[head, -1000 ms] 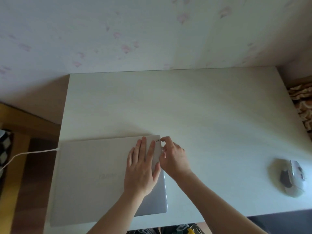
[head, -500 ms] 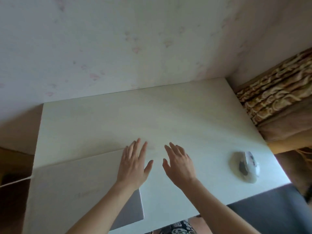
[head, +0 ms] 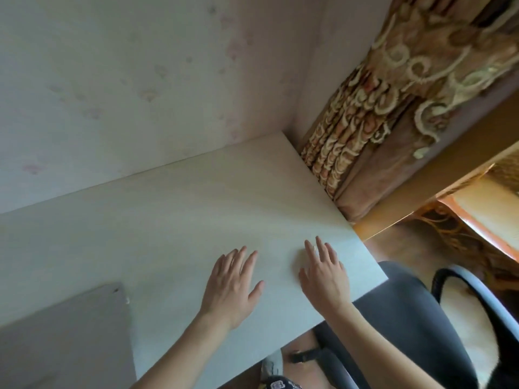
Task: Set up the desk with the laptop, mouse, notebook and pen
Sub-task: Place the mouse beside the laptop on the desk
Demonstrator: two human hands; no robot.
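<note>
Location: domestic room with a desk set in a wall corner.

The pale wood-grain desk (head: 174, 209) stands against a wall (head: 112, 80) covered in light wallpaper with faint pink floral marks. A heavy patterned curtain (head: 393, 108) in brown and cream hangs just beside the desk's right edge. A dark office chair (head: 407, 318) with a curved armrest stands at the near right corner. A closed grey laptop (head: 64, 341) lies on the desk at lower left.

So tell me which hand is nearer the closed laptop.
Left. The left hand hovers over the desk just right of the laptop; the right hand is farther right, near the desk's corner.
</note>
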